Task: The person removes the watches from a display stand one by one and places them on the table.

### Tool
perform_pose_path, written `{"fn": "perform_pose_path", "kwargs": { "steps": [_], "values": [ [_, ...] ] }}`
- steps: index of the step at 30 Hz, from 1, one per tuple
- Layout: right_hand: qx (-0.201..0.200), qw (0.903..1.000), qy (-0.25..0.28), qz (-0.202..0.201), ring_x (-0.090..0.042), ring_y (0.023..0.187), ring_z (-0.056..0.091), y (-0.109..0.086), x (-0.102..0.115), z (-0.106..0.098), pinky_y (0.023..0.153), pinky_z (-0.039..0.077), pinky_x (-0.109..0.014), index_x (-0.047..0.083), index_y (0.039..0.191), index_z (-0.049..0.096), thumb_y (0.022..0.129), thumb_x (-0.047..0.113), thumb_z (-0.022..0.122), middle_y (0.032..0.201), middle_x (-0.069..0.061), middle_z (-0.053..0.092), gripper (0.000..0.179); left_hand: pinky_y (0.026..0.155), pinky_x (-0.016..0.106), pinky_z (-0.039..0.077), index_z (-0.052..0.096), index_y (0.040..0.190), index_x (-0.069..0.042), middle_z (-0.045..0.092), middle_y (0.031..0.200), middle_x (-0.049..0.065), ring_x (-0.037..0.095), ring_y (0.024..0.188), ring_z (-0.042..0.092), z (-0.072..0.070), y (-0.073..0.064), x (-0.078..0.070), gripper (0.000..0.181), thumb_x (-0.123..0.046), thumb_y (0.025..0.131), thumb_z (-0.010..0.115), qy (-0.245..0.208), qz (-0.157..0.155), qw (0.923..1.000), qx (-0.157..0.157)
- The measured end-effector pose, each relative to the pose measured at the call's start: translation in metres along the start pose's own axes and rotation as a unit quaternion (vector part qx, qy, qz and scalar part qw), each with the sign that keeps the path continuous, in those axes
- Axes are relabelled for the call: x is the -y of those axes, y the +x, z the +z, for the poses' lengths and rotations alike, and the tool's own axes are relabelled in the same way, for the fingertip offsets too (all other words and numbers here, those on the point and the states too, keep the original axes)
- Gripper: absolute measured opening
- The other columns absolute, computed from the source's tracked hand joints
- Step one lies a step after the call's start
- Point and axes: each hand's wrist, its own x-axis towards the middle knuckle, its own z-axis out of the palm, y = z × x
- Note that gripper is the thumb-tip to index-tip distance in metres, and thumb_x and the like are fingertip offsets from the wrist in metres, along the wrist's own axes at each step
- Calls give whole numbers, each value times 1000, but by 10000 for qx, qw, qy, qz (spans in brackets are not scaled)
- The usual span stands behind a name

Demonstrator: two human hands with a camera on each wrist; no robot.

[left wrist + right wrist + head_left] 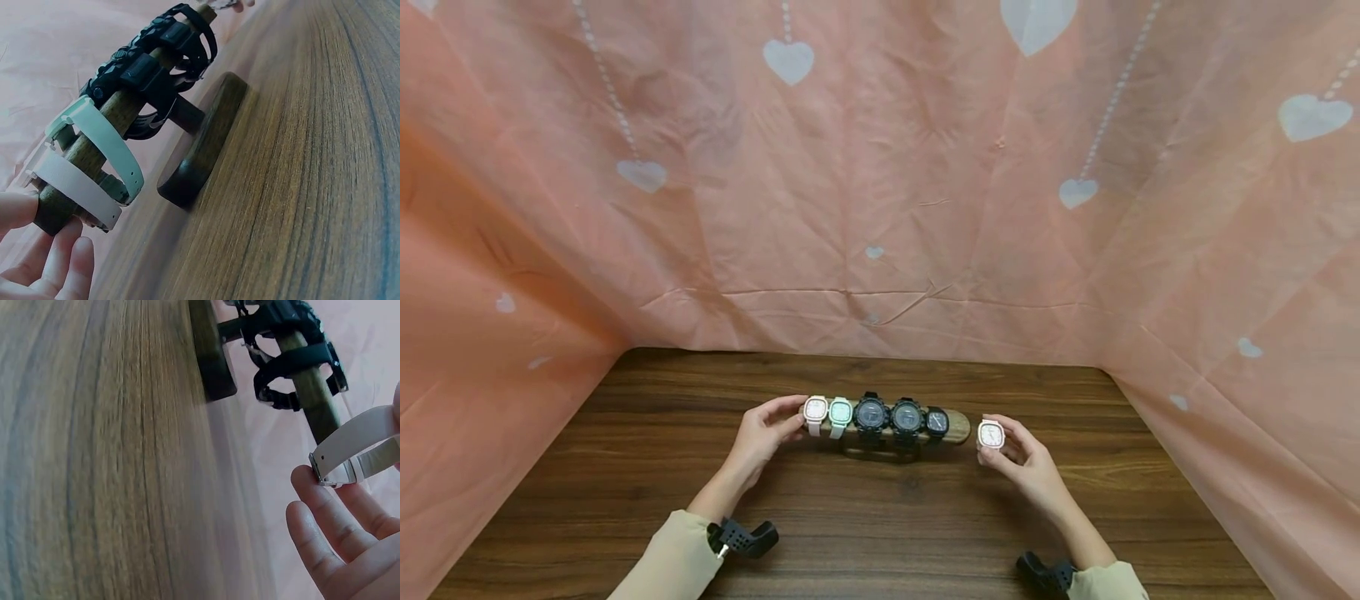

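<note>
A wooden watch stand (958, 427) bears a row of watches on its bar. My left hand (760, 437) holds the bar's left end, thumb and fingers about the tip in the left wrist view. Nearest to it is a pale pink watch (816, 409), then a mint green watch (840, 412). Two big round black watches (872, 413) and a small square black watch (937, 422) follow. Just off the bar's right end, my right hand (1028, 460) pinches a white watch (991, 434); its strap (359, 440) forms a closed loop in the right wrist view.
The stand's dark base (209, 140) rests on a brown wood-grain table (850, 533). Pink curtains (820, 208) with white hearts hang behind the table and along both sides. A black wrist device (745, 537) sits on each forearm.
</note>
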Motion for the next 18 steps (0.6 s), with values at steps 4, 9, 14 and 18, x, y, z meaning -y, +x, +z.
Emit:
{"fn": "perform_pose_path", "kwargs": {
  "steps": [4, 9, 14, 18],
  "values": [
    [30, 9998, 58, -166, -21, 87, 64, -3, 6, 3, 70, 56, -33, -5, 129, 44, 85, -4, 63, 110, -22, 55, 48, 78, 44, 53, 61, 118, 2, 62, 109, 16, 20, 82, 63, 0, 0, 1, 34, -4, 84, 67, -18, 38, 10000, 52],
    [198, 9991, -26, -365, -17, 87, 64, -6, 14, 7, 69, 56, -31, -8, 129, 42, 85, -5, 62, 109, -17, 57, 48, 77, 43, 53, 61, 117, 2, 62, 108, 17, 20, 80, 63, 1, -1, 2, 33, -2, 84, 66, -49, 48, 10000, 11],
    [248, 9983, -39, -522, -14, 86, 64, -9, 19, 12, 68, 55, -30, -10, 125, 43, 83, -8, 63, 105, -13, 59, 46, 78, 44, 53, 61, 117, 2, 62, 110, 17, 20, 80, 63, 1, -2, 3, 33, -1, 85, 66, -86, 32, 10000, -13],
    [355, 9974, 13, -625, -15, 84, 63, -12, 22, 17, 67, 55, -30, -11, 124, 44, 83, -9, 63, 100, -13, 60, 46, 77, 43, 53, 61, 117, 2, 62, 111, 17, 19, 81, 63, 2, -3, 3, 33, 0, 85, 65, -112, 46, 9999, -33]
  ]
}}
